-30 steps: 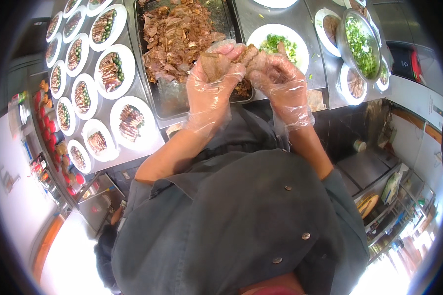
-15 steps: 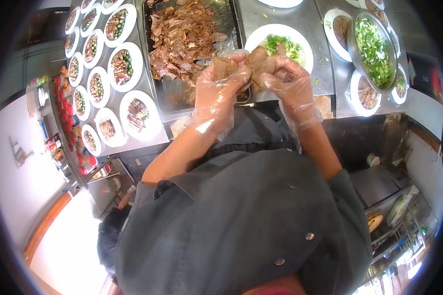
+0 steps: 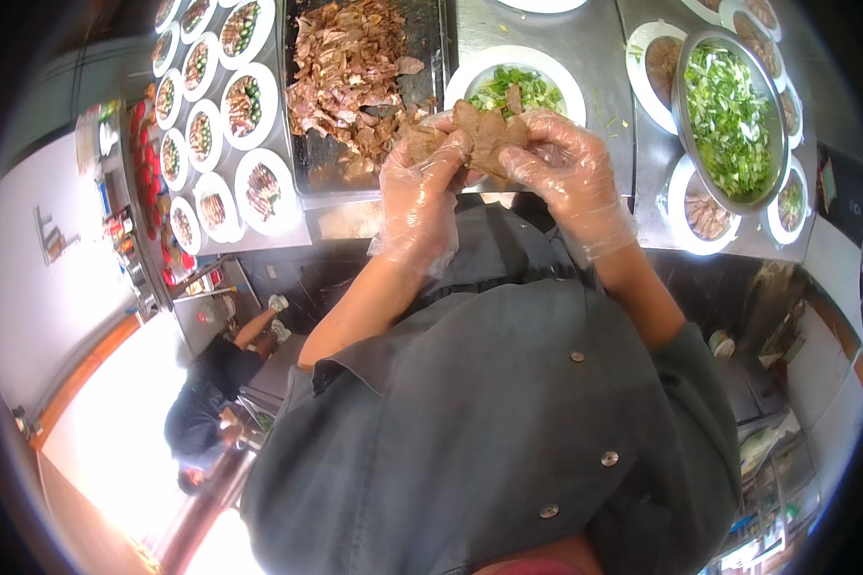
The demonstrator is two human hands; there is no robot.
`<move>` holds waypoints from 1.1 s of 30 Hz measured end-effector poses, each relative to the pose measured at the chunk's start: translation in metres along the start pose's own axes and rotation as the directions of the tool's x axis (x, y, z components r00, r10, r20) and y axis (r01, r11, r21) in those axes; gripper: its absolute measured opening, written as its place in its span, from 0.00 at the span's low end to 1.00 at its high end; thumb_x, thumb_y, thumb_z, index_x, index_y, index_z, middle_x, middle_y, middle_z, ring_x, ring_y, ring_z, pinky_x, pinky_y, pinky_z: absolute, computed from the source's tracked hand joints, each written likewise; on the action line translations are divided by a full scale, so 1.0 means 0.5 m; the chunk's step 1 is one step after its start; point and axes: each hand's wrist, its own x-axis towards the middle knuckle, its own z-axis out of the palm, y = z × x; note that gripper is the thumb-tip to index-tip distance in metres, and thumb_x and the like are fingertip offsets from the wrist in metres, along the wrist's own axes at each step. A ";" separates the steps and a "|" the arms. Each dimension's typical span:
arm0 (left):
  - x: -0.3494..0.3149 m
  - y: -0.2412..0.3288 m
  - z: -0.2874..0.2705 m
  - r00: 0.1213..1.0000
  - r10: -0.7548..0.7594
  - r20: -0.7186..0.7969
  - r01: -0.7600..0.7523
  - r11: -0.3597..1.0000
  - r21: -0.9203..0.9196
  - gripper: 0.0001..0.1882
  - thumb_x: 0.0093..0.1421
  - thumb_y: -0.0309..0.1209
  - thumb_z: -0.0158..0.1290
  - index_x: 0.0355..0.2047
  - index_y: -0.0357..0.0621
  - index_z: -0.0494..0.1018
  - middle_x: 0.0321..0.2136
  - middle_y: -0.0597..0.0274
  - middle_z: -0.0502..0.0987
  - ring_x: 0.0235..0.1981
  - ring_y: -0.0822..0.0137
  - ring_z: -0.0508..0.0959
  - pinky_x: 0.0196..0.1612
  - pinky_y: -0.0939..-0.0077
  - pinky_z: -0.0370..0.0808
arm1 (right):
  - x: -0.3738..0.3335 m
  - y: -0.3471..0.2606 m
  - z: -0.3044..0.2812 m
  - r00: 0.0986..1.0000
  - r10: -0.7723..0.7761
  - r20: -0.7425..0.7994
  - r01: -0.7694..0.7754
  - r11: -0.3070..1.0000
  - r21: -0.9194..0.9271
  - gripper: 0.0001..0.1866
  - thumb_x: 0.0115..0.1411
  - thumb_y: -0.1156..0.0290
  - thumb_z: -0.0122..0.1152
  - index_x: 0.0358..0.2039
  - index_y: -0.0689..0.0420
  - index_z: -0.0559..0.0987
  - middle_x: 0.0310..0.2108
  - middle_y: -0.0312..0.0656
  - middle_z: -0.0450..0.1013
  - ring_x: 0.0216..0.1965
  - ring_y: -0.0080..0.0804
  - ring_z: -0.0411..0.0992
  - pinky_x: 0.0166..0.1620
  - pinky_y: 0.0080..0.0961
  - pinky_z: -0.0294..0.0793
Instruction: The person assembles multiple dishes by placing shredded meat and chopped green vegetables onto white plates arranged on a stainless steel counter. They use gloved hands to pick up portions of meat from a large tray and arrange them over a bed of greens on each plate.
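Both my hands wear clear plastic gloves and meet in front of my chest. Between them are thin slices of brown cooked meat [image 3: 486,136], fanned out side by side. My left hand [image 3: 420,187] pinches the slices at their left end, and my right hand [image 3: 568,177] grips the right side between thumb and fingers. Just beyond my hands stands a white plate [image 3: 571,81] with chopped green vegetables [image 3: 515,88] on it. A dark tray [image 3: 431,81] heaped with sliced meat [image 3: 345,72] lies ahead of my left hand.
Several white plates of meat and greens [image 3: 262,192] stand in rows at the left. On the right, a metal bowl of chopped greens [image 3: 731,115] rests over plates of meat [image 3: 705,213]. Another person [image 3: 206,402] is at the lower left, away from the steel table [image 3: 594,105].
My hands still hold the meat, its slices now more spread and facing up. The view has shifted slightly, and another person shows more fully at the lower left.
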 end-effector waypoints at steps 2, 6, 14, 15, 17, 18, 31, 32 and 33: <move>-0.016 -0.005 0.017 0.998 0.029 -0.056 -0.027 0.999 0.045 0.13 0.69 0.25 0.64 0.52 0.38 0.78 0.47 0.58 0.83 0.45 0.66 0.85 0.46 0.71 0.86 | 0.001 -0.028 -0.020 0.979 0.198 0.050 -0.199 0.980 0.013 0.12 0.67 0.76 0.71 0.49 0.65 0.85 0.41 0.43 0.84 0.41 0.27 0.82 0.43 0.25 0.81; -0.024 -0.013 0.026 0.996 0.066 -0.052 -0.060 0.990 0.124 0.14 0.68 0.24 0.65 0.52 0.37 0.78 0.45 0.57 0.84 0.44 0.67 0.85 0.47 0.70 0.86 | 0.007 -0.020 -0.036 0.950 0.306 0.059 -0.308 0.951 0.012 0.15 0.68 0.73 0.72 0.51 0.68 0.83 0.41 0.45 0.84 0.41 0.25 0.81 0.45 0.22 0.80; 0.029 -0.067 -0.039 0.990 -0.022 0.142 -0.051 0.870 0.490 0.19 0.63 0.25 0.70 0.52 0.32 0.79 0.42 0.56 0.87 0.44 0.73 0.84 0.49 0.76 0.82 | 0.024 0.077 -0.047 0.905 0.415 0.098 -0.425 0.896 0.127 0.14 0.65 0.74 0.73 0.49 0.66 0.84 0.40 0.41 0.84 0.40 0.24 0.80 0.45 0.22 0.79; 0.040 -0.082 -0.050 0.987 -0.073 0.143 -0.009 0.865 0.502 0.19 0.63 0.26 0.71 0.51 0.32 0.80 0.42 0.56 0.87 0.43 0.73 0.84 0.49 0.76 0.82 | 0.026 0.100 -0.060 0.891 0.442 0.107 -0.452 0.886 0.102 0.13 0.64 0.74 0.74 0.47 0.65 0.85 0.39 0.40 0.84 0.40 0.24 0.80 0.44 0.23 0.79; 0.059 -0.115 -0.072 0.983 -0.160 0.086 0.104 0.882 0.460 0.20 0.63 0.28 0.71 0.51 0.33 0.80 0.41 0.56 0.87 0.41 0.73 0.85 0.47 0.76 0.82 | 0.025 0.174 -0.103 0.871 0.482 0.099 -0.478 0.876 -0.062 0.10 0.63 0.73 0.74 0.42 0.64 0.86 0.36 0.40 0.84 0.38 0.24 0.80 0.43 0.25 0.78; 0.066 -0.134 -0.083 0.978 -0.203 0.055 0.160 0.886 0.435 0.20 0.62 0.28 0.71 0.51 0.33 0.80 0.41 0.56 0.87 0.40 0.73 0.85 0.47 0.76 0.82 | 0.033 0.229 -0.137 0.870 0.485 0.092 -0.460 0.864 -0.203 0.08 0.63 0.72 0.73 0.39 0.63 0.86 0.35 0.40 0.84 0.38 0.25 0.80 0.42 0.26 0.78; 0.196 -0.295 -0.136 0.991 0.122 0.058 -0.130 0.754 0.644 0.18 0.64 0.28 0.67 0.52 0.34 0.80 0.40 0.61 0.86 0.41 0.70 0.85 0.47 0.73 0.82 | 0.090 0.363 -0.175 0.990 0.142 0.023 -0.070 0.615 -0.785 0.22 0.61 0.59 0.71 0.51 0.59 0.86 0.43 0.55 0.84 0.45 0.52 0.84 0.51 0.43 0.81; 0.195 -0.281 -0.121 0.976 0.198 0.094 -0.204 0.666 0.717 0.21 0.62 0.31 0.68 0.55 0.39 0.80 0.42 0.56 0.88 0.43 0.66 0.87 0.49 0.69 0.83 | 0.095 0.347 -0.166 0.992 0.126 0.028 -0.055 0.605 -0.795 0.20 0.61 0.59 0.71 0.49 0.59 0.86 0.43 0.54 0.84 0.45 0.55 0.83 0.50 0.44 0.81; 0.202 -0.292 -0.119 0.965 0.232 0.119 -0.239 0.607 0.758 0.22 0.61 0.31 0.68 0.55 0.41 0.81 0.43 0.54 0.88 0.43 0.63 0.88 0.50 0.67 0.83 | 0.097 0.329 -0.158 0.988 0.154 0.020 -0.072 0.571 -0.818 0.20 0.62 0.60 0.70 0.48 0.59 0.86 0.42 0.54 0.84 0.45 0.55 0.83 0.50 0.45 0.81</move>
